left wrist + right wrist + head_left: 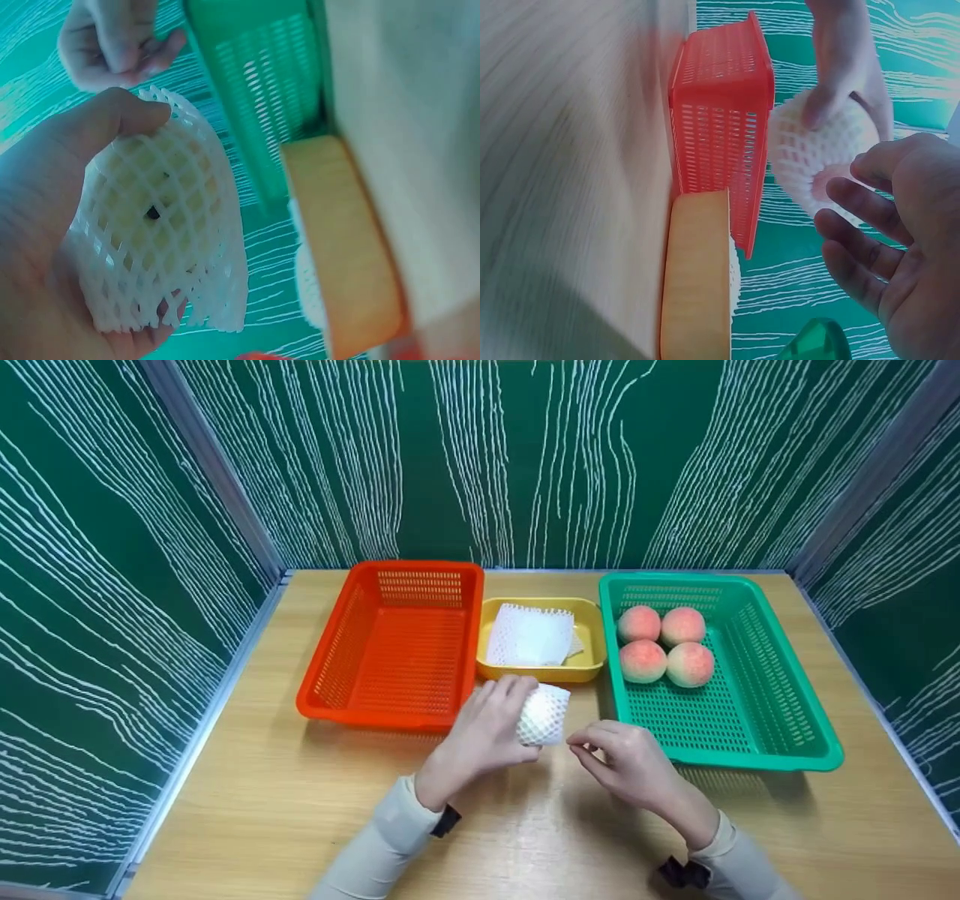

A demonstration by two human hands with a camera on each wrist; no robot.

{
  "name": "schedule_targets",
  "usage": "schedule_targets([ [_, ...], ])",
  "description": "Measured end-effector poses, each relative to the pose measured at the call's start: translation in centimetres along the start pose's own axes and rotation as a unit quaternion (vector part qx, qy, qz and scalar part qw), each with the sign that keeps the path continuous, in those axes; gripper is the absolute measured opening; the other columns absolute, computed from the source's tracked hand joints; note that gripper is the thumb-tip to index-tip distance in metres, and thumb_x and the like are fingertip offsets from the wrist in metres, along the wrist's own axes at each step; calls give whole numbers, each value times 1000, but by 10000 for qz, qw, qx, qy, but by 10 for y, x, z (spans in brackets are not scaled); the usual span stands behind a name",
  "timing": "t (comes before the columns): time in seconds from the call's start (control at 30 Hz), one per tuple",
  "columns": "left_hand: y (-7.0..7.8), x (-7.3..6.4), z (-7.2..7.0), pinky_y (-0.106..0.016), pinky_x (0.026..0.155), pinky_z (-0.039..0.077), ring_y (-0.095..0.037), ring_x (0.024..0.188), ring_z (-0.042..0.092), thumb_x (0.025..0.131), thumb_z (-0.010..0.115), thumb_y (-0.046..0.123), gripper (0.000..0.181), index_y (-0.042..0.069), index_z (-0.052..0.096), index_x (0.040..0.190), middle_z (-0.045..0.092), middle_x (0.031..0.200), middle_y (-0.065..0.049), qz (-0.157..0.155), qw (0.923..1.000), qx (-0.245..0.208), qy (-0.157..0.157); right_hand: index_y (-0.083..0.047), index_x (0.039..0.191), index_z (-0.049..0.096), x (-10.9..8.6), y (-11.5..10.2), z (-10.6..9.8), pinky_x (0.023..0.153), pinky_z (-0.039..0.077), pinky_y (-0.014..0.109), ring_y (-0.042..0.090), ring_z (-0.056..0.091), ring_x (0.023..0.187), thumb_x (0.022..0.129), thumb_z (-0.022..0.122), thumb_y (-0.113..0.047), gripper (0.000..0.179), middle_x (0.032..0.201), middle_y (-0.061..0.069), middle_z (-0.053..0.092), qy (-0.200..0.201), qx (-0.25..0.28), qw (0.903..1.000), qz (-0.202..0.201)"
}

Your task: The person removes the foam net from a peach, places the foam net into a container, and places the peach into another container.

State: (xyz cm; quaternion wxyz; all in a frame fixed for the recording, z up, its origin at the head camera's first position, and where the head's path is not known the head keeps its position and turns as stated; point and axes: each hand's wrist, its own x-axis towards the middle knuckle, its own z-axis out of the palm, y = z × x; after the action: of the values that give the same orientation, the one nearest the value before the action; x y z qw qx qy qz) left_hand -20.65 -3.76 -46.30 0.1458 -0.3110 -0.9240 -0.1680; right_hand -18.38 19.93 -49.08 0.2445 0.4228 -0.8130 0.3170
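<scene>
My left hand (486, 727) grips a peach in a white foam net sleeve (545, 715), above the table in front of the yellow basket. In the left wrist view the thumb lies across the net and the pale peach (154, 187) shows through its mesh. A pinkish part of the fruit shows at the sleeve's opening in the right wrist view. My right hand (634, 761) is just right of the sleeve, its fingers (862, 206) loosely bent with nothing seen between them. Whether a fingertip touches the net I cannot tell.
At left stands a red basket (409, 718). The small yellow basket (592, 634) in the middle holds white foam nets (531, 636). Several peaches (690, 664) sit in the green basket (806, 712) at right. Green panels with white lines surround the wooden table (262, 810).
</scene>
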Motion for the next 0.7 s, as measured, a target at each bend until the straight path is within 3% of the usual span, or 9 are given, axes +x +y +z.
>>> schedule_targets([
  [0.37,-1,-5,37,-32,94,44,-18,101,53,66,83,40,79,14,44,130,54,116,-2,-105,9984,-56,-552,-13,85,71,-7,1,2,55,48,17,9,62,67,76,77,0,17,79,-6,66,-57,-79,9999,130],
  [0.7,-8,-12,56,-32,87,45,-18,94,53,64,83,37,74,16,46,124,55,110,-1,-96,9964,23,-845,-11,86,72,-10,2,1,57,50,19,8,63,69,77,77,-1,14,81,-6,68,-197,-52,9992,343],
])
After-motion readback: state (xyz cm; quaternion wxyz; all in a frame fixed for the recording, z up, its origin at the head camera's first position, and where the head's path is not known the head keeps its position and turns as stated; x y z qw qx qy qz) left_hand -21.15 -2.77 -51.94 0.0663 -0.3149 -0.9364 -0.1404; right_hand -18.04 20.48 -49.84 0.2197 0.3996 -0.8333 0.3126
